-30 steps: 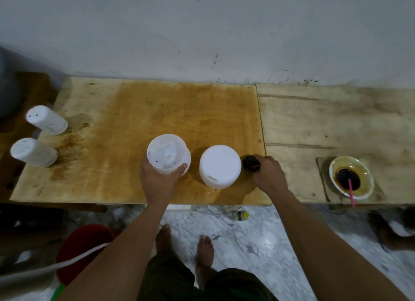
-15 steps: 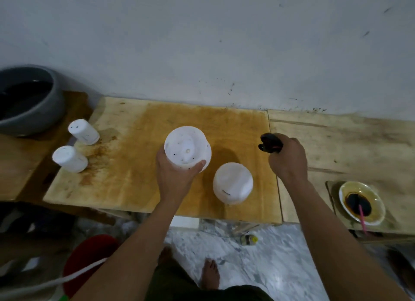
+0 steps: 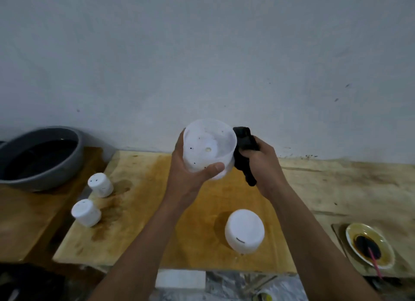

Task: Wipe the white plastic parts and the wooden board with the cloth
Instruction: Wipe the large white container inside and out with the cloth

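Up goes the white plastic cup [image 3: 208, 150]! Half a second ago we had it just above the middle of the wooden board [image 3: 139, 210]; now it's raised over the board's far edge, against the wall [image 3: 202, 53]. Our left hand [image 3: 188, 179] has it from below, thumb pressed across the near side and fingers curled round the far side. The open mouth is tipped toward us, so we look right in: dark specks on the inside and a small hole in the centre of the base.

Our right hand [image 3: 265, 166] has risen with it, fingers clenched round the black cloth [image 3: 244, 152]. The cloth touches the cup's right side, and a tail of it hangs down over the board's far part.

Down on the board, the white domed part [image 3: 244, 231] sits mouth-down at the near right, with a short dark mark on its side. Along the board's left edge we've got two small white cylinders [image 3: 100, 185] standing apart, the nearer cylinder [image 3: 86, 212] closer to the board's front. The board itself is stained orange-brown through its middle.

Left of the board, a grey basin [image 3: 38, 157] holds dark liquid. Right of the board, on the paler tabletop [image 3: 348, 188], a dish [image 3: 368, 244] of dark liquid has a pink stick [image 3: 374, 260] resting in it.
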{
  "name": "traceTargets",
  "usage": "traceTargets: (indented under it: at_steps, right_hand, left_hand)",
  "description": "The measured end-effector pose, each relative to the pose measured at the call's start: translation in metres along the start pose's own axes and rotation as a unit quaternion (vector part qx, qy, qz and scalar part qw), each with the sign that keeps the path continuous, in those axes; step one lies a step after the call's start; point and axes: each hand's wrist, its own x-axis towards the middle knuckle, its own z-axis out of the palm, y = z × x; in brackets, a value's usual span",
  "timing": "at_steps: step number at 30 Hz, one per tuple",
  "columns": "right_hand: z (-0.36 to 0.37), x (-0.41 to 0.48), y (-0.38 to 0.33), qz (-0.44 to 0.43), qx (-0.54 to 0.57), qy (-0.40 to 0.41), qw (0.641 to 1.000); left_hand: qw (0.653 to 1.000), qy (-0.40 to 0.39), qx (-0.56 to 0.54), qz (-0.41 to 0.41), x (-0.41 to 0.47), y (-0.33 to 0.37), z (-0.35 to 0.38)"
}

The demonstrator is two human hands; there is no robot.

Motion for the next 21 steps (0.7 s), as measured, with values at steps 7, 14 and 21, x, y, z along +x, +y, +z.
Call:
traceTargets:
  at_steps: [7, 14, 21]
  right_hand:
    - [0.017, -0.011, -0.047, -0.024, 0.131, -0.014, 0.991]
    - [0.03, -0.018, -0.08, 0.024, 0.234, -0.063, 0.97]
    - [0.029, -0.022, -0.086, -0.08, 0.082, 0.043, 0.993]
  left_hand:
    - [1.0, -0.023, -0.012, -0.007, 0.025, 0.036, -0.036]
    - [0.993, 0.027, -0.104, 0.053, 0.044, 0.059, -0.032]
    - [0.987, -0.026, -0.157, -0.035, 0.064, 0.067, -0.057]
